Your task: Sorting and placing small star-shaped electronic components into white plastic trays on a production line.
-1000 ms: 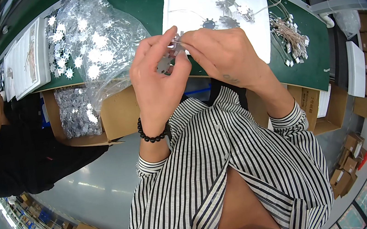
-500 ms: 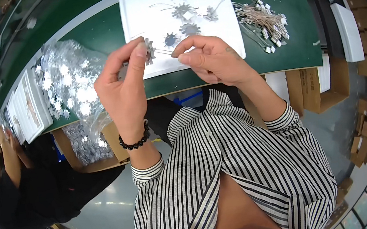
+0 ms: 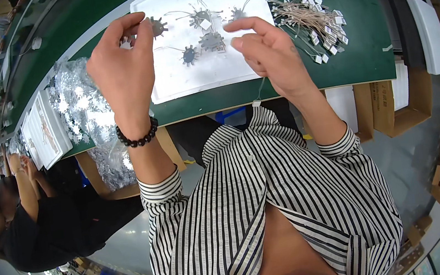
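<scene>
My left hand (image 3: 122, 61) pinches a small grey snowflake ornament (image 3: 157, 26), spiky-rimmed, above the white tray's (image 3: 179, 84) left edge. My right hand (image 3: 270, 53) hovers with fingers loosely curled; whether it grips the thin wire (image 3: 260, 92) dangling beneath it, I cannot tell.

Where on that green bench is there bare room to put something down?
The lower part of the white sheet is bare, below the snowflake ornaments. So is the green mat below the tagged strings. It is crowded at the bag of silver snowflakes.
</scene>
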A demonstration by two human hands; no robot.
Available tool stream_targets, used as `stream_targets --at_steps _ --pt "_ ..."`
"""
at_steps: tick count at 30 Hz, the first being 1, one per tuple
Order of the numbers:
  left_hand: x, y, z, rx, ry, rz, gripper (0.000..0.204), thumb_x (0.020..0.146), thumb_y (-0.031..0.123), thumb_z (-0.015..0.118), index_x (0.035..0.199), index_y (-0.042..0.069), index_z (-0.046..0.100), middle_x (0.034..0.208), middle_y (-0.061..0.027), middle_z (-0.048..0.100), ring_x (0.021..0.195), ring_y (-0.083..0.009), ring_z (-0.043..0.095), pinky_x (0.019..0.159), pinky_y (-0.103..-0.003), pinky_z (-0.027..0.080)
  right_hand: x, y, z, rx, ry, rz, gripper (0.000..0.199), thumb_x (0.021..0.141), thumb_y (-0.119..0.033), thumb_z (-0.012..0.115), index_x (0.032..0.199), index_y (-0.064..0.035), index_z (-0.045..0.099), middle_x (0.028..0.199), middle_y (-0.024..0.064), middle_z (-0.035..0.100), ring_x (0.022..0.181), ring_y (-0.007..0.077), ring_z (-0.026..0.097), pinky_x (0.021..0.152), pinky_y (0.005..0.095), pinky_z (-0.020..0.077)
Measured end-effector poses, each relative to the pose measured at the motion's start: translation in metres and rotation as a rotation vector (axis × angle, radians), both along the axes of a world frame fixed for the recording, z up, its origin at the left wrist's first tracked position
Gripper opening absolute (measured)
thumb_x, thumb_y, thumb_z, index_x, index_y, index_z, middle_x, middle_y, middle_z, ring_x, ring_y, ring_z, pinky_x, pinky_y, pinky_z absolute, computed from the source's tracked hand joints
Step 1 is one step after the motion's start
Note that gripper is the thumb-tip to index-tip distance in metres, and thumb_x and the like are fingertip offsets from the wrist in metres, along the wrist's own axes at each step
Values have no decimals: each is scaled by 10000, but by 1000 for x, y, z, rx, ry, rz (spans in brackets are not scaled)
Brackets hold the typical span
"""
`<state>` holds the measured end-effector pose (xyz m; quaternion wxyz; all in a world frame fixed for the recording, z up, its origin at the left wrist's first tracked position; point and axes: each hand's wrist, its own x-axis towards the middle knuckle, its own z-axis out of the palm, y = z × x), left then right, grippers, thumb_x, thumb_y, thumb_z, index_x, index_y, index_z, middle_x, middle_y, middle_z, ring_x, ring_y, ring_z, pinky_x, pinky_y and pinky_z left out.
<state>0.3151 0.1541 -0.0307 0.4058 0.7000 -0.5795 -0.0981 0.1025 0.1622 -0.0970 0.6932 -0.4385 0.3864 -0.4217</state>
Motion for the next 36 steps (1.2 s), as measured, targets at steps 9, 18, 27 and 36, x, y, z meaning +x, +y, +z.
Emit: stream_targets --at_steps 9,18,27,36 --pt "0 12 15 96 65 -130 208 845 147 741 967 -19 773 810 -64 737 713 -127 612 668 -233 478 60 -29 15 -490 386 91 249 925 -185 722 1147 -72 717 616 -13 538 535 93 434 521 242 321" --pt "23 2 1 -7 57 -12 253 854 182 755 1005 -21 760 860 -80 742 744 -154 626 698 -252 500 52 -23 -15 -552 598 58 382 954 -304 658 1255 -68 659 650 9 544 569 113 454 532 276 357" --pt "-30 76 -28 391 471 -324 257 917 161 699 1103 -14 728 910 -65 742 747 -135 592 679 -251 481 54 -16 33 -26 -296 88 517 1035 -317 481 1462 -28 448 825 60 568 603 67 325 534 205 236" --pt "-18 96 -52 115 700 -153 150 911 93 690 963 -37 745 717 -50 710 612 -121 574 594 -233 459 100 5 8 -472 73 -216 393 1011 -192 544 1359 -9 537 835 54 596 703 108 502 612 200 390"
